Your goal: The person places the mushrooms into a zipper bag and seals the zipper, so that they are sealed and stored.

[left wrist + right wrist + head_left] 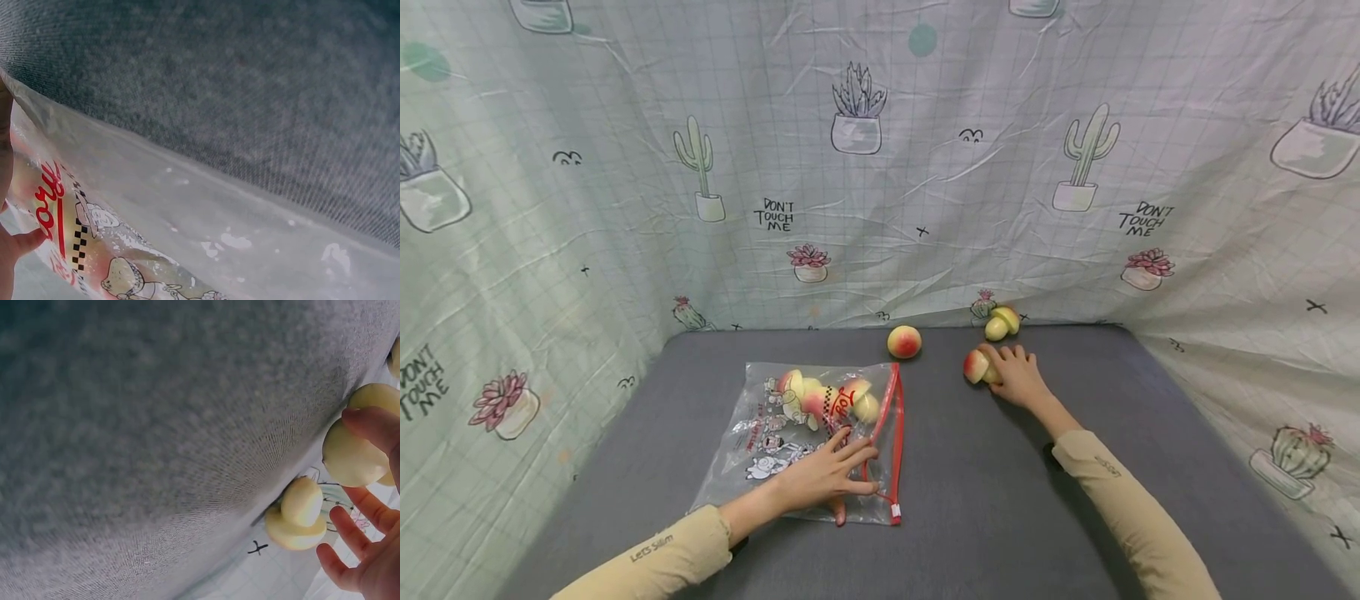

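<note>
A clear zip bag [733,458] with red lettering and cartoon prints lies flat, several red-and-yellow toy mushrooms [812,402] inside it. My left hand [820,479] rests on the bag near its red zip edge [898,433], fingers spread. In the left wrist view, the thumb [28,242] touches the printed plastic. To the right, my right hand [1021,377] pinches a toy mushroom [977,367] by its pale stem [353,456], between thumb and index finger. The other fingers of that hand are spread apart. Just behind it lies another toy mushroom [1003,322] on its side.
One more red-and-yellow piece [904,342], its cap facing me, sits at the back of the grey table [992,500]. A hanging cloth [925,200] printed with cacti closes off the back and both sides. The bag's white slider [896,510] is at the near corner.
</note>
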### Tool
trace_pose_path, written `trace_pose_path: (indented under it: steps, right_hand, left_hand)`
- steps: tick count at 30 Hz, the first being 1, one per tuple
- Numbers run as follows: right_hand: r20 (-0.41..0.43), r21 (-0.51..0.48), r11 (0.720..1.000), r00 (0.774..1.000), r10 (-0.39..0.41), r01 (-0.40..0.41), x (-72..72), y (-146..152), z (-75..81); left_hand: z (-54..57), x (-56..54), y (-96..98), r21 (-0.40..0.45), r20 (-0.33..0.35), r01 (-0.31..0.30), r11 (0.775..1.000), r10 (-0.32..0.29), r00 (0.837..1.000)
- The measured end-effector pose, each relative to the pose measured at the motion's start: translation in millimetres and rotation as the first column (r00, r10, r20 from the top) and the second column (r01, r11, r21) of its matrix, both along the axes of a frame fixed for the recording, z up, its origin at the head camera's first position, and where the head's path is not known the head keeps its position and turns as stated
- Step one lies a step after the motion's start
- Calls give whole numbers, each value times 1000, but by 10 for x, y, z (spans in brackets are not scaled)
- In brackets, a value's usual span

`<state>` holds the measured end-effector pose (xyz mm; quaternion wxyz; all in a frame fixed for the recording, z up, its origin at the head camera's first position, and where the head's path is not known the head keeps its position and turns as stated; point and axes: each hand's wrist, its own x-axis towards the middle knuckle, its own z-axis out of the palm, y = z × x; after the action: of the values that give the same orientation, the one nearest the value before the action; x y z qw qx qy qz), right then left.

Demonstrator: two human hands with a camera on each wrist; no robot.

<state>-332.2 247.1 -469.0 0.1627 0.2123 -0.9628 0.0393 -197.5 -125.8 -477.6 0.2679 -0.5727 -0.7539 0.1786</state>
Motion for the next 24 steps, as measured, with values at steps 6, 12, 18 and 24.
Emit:
trace_pose_path:
  steps: [6, 12, 18, 24]
  right_hand:
    - [-10, -10, 1000, 1000, 23, -23, 48, -26, 13]
    - [27, -34, 998, 998, 60, -59, 108, -53, 50]
    - [34, -59, 993, 994, 107, -105, 143, -85, 71]
    - [4, -27, 993, 993, 118, -117, 165, -97, 53]
  left_hand:
    - [4, 10, 5, 2, 3, 1, 1000, -1, 1000]
    - [8, 13, 9, -4, 5, -6, 1000, 6, 1000]
    - [9, 12, 9, -11, -14, -12, 1000, 12, 1000]
    - [-3, 7, 5, -13, -11, -11, 1000, 11, 1000]
